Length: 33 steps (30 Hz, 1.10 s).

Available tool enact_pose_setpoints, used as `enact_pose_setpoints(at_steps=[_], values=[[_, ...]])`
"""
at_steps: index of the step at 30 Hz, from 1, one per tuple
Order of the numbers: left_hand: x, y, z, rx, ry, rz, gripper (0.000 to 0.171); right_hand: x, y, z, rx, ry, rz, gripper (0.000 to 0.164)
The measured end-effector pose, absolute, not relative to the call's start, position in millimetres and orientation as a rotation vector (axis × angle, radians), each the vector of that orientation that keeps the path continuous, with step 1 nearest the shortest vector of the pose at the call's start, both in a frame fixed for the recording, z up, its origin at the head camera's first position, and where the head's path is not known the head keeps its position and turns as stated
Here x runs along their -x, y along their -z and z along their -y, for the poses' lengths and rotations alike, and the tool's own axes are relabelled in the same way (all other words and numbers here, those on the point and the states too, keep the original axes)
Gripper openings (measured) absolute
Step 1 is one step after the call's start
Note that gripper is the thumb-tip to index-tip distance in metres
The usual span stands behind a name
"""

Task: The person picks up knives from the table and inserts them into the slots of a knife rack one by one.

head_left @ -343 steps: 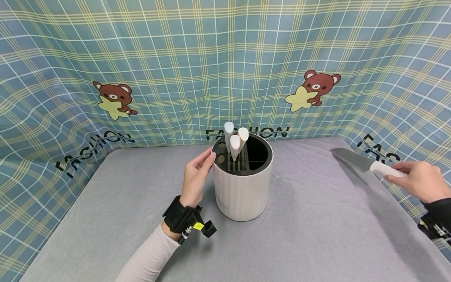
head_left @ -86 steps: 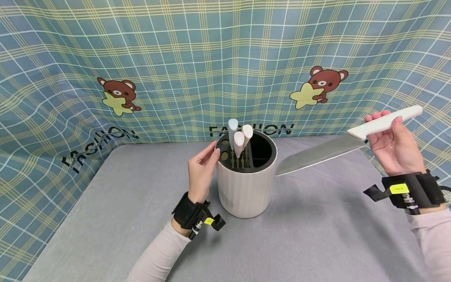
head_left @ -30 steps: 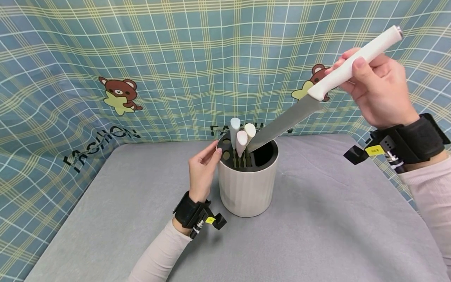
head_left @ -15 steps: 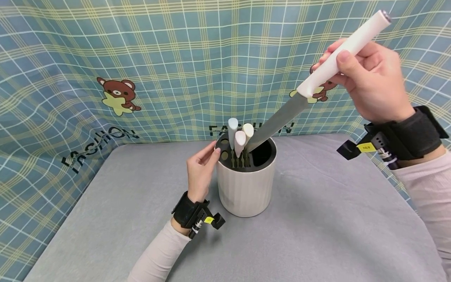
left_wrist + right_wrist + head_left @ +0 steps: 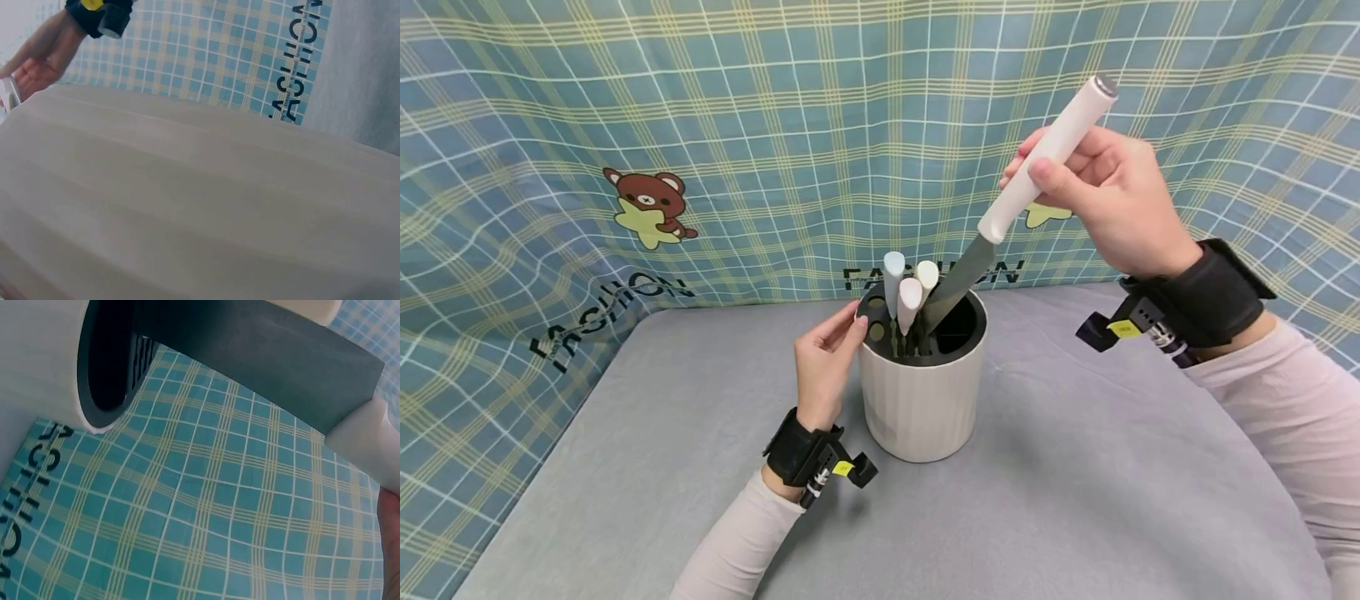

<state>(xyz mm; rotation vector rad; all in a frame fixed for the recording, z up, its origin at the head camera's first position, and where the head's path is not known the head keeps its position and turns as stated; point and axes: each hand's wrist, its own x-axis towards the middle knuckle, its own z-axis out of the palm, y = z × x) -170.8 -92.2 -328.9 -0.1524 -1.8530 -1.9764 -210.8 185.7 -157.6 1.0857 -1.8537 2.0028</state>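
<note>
A cream ribbed knife block [image 5: 921, 408], round with a black slotted top, stands upright on the grey cloth. Three pale-handled utensils, one with a pink handle [image 5: 909, 300], stand in its slots. My left hand [image 5: 822, 371] holds the block's left rim between thumb and fingers. My right hand [image 5: 1123, 204] grips a broad-bladed kitchen knife [image 5: 1048, 146] by its white handle. The knife tilts to the right, and its blade tip is down at the slots beside the handles, its lower end hidden. In the right wrist view the blade [image 5: 269, 359] reaches the block's dark opening.
A larger black compartment [image 5: 958, 329] opens on the right of the block's top. Grey cloth [image 5: 1075, 467] covers the table around it. A blue checked curtain [image 5: 760, 150] with printed bears encloses the back and sides.
The right hand has lifted the knife from low on the right, brought it left over the block, then tipped it steeper and lowered its tip among the slots. The left hand keeps its place.
</note>
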Motion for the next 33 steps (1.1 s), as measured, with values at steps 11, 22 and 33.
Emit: enact_pose_setpoints(at_steps=[11,22,33], values=[[171.8,327.5,94.4,0.170,1.980,1.849,0.035,218.7,182.3,-170.9,-1.155,-2.039,1.925,0.017],[172.1,331.3,92.8,0.167,1.972,1.850,0.034,227.9,211.7,-153.3,-1.117,-1.706,2.261,0.023],[171.4,331.2,93.1,0.180,1.962,1.855,0.035,229.6,229.1,-143.9,-1.065,-1.571,2.442,0.030]])
